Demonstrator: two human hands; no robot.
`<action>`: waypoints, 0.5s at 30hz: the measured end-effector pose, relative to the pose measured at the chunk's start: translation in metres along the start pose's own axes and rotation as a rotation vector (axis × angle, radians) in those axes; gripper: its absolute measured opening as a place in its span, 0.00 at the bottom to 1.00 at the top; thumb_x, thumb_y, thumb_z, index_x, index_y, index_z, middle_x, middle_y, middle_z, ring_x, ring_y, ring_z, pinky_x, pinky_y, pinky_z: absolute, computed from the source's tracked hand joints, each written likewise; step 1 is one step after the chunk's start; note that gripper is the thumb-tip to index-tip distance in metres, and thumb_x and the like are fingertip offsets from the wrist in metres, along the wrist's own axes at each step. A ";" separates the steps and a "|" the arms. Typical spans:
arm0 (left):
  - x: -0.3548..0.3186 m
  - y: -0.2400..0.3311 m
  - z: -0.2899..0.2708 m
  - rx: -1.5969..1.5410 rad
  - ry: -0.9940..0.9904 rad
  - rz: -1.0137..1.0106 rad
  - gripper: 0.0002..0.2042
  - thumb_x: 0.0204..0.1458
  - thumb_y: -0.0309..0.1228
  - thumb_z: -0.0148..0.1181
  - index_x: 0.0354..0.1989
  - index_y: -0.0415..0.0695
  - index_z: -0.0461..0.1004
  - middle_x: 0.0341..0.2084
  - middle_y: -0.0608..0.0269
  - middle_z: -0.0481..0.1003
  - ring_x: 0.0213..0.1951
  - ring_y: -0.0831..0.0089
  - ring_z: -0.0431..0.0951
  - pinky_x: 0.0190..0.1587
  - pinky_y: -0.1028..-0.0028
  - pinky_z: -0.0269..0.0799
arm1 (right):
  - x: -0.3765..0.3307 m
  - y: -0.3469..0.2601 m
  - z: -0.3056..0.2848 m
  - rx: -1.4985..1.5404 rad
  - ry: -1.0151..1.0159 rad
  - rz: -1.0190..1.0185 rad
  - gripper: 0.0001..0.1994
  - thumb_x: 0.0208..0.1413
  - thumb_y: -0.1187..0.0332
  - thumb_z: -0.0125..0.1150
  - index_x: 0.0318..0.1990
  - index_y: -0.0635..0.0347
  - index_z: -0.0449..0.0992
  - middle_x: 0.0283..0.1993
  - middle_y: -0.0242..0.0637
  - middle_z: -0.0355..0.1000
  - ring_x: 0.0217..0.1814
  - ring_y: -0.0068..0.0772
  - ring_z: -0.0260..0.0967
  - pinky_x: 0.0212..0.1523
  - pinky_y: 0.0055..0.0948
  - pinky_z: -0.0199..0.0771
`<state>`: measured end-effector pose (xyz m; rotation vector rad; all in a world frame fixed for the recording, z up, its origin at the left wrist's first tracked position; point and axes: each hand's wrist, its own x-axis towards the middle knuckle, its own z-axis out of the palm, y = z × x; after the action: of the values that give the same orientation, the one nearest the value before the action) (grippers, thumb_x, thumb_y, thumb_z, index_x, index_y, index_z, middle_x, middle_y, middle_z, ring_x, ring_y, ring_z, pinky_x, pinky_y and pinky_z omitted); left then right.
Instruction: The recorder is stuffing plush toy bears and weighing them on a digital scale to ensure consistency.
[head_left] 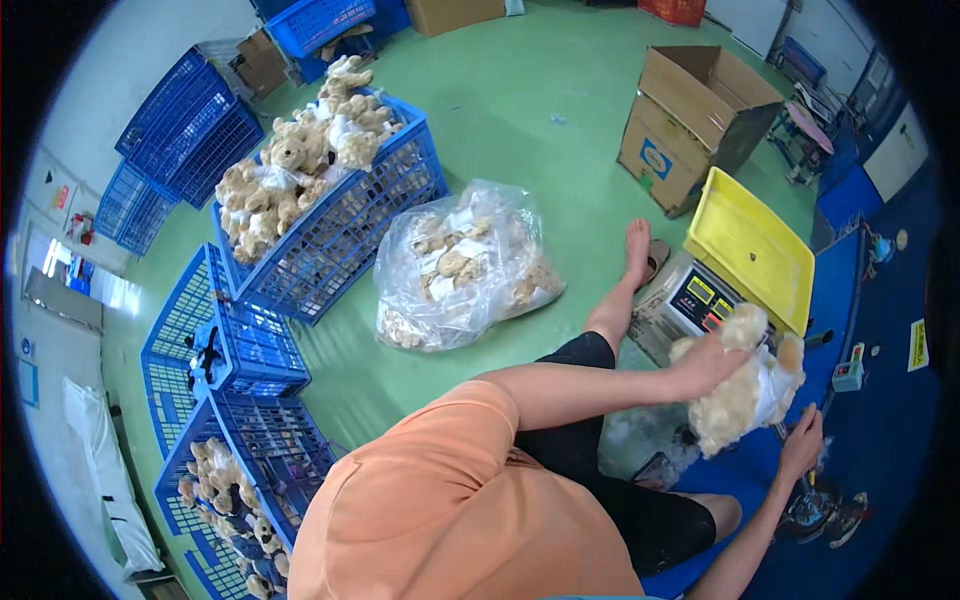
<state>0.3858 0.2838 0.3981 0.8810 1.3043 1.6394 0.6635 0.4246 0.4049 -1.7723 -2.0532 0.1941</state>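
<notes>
My left hand (705, 365) is closed around a beige plush bear (735, 400) in a white garment, holding it up over the blue work table. The bear is tilted, and my fingers sink partly out of sight into its fur. Just right of it and lower, my right hand (802, 447) is closed, with a thin tool-like piece showing beside its fingers; I cannot make out its kind. Behind the bear stands a digital scale (703, 297) with lit displays and a yellow tray (755, 250) on top.
Blue crates (350, 220) heaped with plush bears stand at left. A clear bag (465, 265) of bears lies on the green floor, and an open cardboard box (670, 130) stands beyond. On the blue table (900, 420) sits a small grey-green device (848, 372).
</notes>
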 end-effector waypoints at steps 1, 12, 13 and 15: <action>0.002 0.004 -0.020 0.039 -0.024 0.069 0.19 0.61 0.44 0.53 0.48 0.38 0.75 0.36 0.56 0.79 0.35 0.68 0.77 0.39 0.69 0.74 | -0.001 0.000 -0.002 0.003 0.000 -0.006 0.23 0.70 0.51 0.41 0.43 0.60 0.77 0.26 0.41 0.75 0.24 0.46 0.69 0.29 0.43 0.66; 0.037 0.159 -0.393 0.970 1.065 0.678 0.20 0.55 0.35 0.56 0.55 0.41 0.70 0.43 0.48 0.76 0.39 0.52 0.77 0.43 0.58 0.73 | -0.002 0.020 0.007 0.050 0.088 -0.113 0.24 0.71 0.50 0.40 0.40 0.60 0.77 0.21 0.34 0.70 0.20 0.34 0.64 0.26 0.36 0.63; 0.044 0.189 -0.433 1.215 1.131 0.761 0.23 0.57 0.34 0.55 0.60 0.38 0.65 0.48 0.44 0.73 0.45 0.51 0.75 0.49 0.57 0.71 | -0.002 0.020 0.005 0.036 0.090 -0.135 0.24 0.71 0.50 0.40 0.40 0.60 0.77 0.21 0.34 0.70 0.20 0.34 0.64 0.26 0.36 0.63; 0.058 0.231 -0.457 1.078 1.221 0.774 0.25 0.56 0.28 0.54 0.61 0.30 0.61 0.52 0.37 0.70 0.53 0.43 0.71 0.58 0.57 0.66 | -0.005 0.020 -0.001 -0.008 0.102 -0.166 0.25 0.71 0.50 0.40 0.40 0.61 0.77 0.20 0.34 0.69 0.20 0.34 0.63 0.26 0.36 0.63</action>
<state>-0.0903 0.1368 0.5287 1.0528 3.1802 2.1220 0.6829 0.4233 0.3972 -1.5732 -2.1163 0.0456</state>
